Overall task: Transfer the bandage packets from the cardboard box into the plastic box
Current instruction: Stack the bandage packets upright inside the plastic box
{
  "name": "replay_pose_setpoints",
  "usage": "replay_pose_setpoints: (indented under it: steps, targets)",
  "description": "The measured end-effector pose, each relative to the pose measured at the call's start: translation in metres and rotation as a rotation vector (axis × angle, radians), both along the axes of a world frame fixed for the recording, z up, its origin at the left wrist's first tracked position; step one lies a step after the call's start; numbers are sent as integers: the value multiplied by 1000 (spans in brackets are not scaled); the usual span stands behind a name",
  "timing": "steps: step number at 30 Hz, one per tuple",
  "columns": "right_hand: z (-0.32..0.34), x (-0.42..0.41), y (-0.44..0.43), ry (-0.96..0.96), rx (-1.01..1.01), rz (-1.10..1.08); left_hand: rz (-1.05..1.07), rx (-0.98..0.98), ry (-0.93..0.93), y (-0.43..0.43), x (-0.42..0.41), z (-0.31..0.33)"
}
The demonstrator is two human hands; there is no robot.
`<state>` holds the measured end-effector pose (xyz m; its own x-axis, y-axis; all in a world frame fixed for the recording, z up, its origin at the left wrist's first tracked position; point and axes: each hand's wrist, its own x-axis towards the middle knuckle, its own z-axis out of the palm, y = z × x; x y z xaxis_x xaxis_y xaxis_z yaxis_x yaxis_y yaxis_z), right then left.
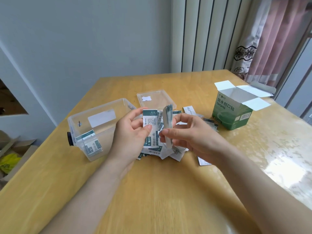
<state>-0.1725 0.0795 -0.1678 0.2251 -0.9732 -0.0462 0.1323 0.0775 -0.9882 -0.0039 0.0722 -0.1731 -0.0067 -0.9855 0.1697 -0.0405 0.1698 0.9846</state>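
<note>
The left hand (131,134) holds a small stack of bandage packets (150,121) upright above the counter (152,191). Its thumb presses on the front packet. Its fingers (135,113) curl round the back, and most of them are hidden there. The number of packets in the stack cannot be told.

The right hand (187,132) pinches a thin bunch of packets (168,115) between its thumb and curled fingers (180,117). This bunch is seen from its edge and is blurry, so its print cannot be read. The two handfuls are just beside each other.

A pile of loose packets (175,153) lies on the counter under both hands. The hands cover the middle of the pile. One loose packet (203,162) peeks out by the right wrist, partly hidden.

The plastic box (101,105) is clear and open, and it sits just to the left of the hands. A few packets in the box (93,146) lie at its near end. They are hard to count through the cloudy wall. A black knob (69,139) sticks out from its left side. The left hand hides the right end of the box.

The clear lid (157,98) lies flat behind the pile, and the held packets cover its near edge.

The green cardboard box (231,115) stands well apart on the right with its flaps open. Its bottom cannot be seen from here.

A pink curtain (278,39) is cut off at the right edge.
</note>
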Motion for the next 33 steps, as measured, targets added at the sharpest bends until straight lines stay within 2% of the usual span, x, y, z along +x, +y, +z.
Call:
replay_pose_setpoints:
  steps: [4, 10, 18, 20, 26, 30, 33]
  targets:
    - [-8, 18, 5, 15, -70, -91, 93, -187, -226, 2, -7, -8]
    - [-9, 21, 5, 63, -112, -211, 76, -290, -435, 12, -13, -7]
    - [-8, 20, 7, 8, -129, -129, 39, -403, -622, 6, -10, -5]
    - [-8, 20, 6, -32, -109, -124, -27, -373, -581, 7, -9, -5]
    - [-3, 8, 2, -190, 42, -111, -375, -118, -354, 9, 1, 1]
    - [-2, 0, -4, -221, 90, -98, -340, -268, -352, 10, 0, 5]
    - [-4, 0, -6, -237, 123, -30, -244, -363, -470, 9, 3, 4]
